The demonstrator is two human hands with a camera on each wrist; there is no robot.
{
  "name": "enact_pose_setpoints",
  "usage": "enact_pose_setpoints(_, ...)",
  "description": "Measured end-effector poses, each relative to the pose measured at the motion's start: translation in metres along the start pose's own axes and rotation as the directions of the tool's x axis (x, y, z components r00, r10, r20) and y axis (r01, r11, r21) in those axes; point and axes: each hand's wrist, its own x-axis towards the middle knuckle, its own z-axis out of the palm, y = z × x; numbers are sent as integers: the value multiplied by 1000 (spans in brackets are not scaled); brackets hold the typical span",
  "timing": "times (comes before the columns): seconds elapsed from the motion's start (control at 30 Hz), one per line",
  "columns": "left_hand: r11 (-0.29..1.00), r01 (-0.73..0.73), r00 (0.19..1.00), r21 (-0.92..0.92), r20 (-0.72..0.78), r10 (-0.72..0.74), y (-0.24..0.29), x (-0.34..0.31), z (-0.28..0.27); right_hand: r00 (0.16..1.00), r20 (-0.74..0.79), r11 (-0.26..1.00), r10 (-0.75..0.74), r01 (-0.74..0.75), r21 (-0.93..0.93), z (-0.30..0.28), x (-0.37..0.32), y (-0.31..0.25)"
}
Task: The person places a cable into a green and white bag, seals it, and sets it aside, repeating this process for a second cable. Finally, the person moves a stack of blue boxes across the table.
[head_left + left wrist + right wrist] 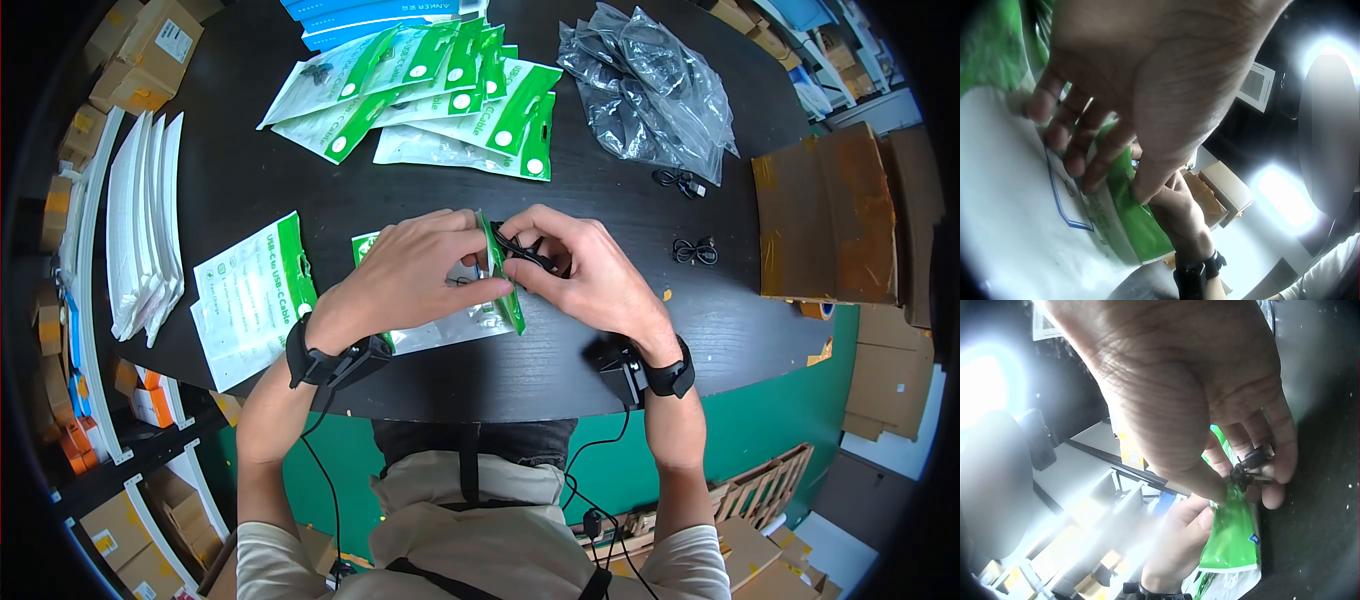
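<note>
A green-and-white plastic cable bag [445, 334] is upheld over the table, its green top strip [1230, 540] facing right. My left hand [415, 272] grips that strip between thumb and fingers; in the left wrist view the other fingers [1075, 156] spread over the bag's white face. Right at the bag's mouth, my right hand [590, 268] holds a coiled black cable [527, 252]. The right wrist view shows the cable's plug ends [1257, 456] sticking out between the fingers. Part of the coil is hidden behind the fingers and the strip.
Printed USB-C cable bags [255, 300] lie left, with more in a pile [465, 140] at the back. Two small coiled cables [695, 251] lie right, below clear grey bags [650, 90]. White padded envelopes [145, 230] stand left; a cardboard box [825, 215] stands right.
</note>
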Motion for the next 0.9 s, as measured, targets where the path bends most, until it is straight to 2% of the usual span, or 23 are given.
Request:
enact_pose_setpoints(0.17,1000,-17,1000,-11,-5,17,-3,-1,1,1000,0,1000,3,-3,13,-1,0,-1)
enact_pose_setpoints(0.3,987,-68,997,-142,-53,61,-5,1,2,1000,-16,999,19,-18,29,-2,0,-1)
enact_pose_setpoints(0.4,960,102,993,-262,80,-84,-1,0,-8,998,-64,999,27,-25,32,-2,0,1)
enact_pose_setpoints(0.43,960,101,993,-262,81,-82,-1,1,-8,996,-72,998,48,-45,42,-3,0,2)
enact_pose_setpoints(0.53,888,162,987,-430,74,-144,-3,-1,-7,992,-89,994,91,-86,63,-3,1,7)
enact_pose_setpoints(0.63,855,161,987,-494,83,-138,-1,-1,-3,993,-99,990,-61,73,118,5,4,10)
enact_pose_setpoints(0.77,837,116,993,-535,87,-82,6,0,-1,999,-20,992,27,-24,124,6,-1,0)
enact_pose_setpoints(0.83,837,95,995,-539,87,-57,5,0,1,999,-32,991,35,-31,134,6,-1,1)
enact_pose_setpoints(0.9,776,94,995,-624,70,-64,1,1,8,997,-52,987,49,-41,154,5,0,2)
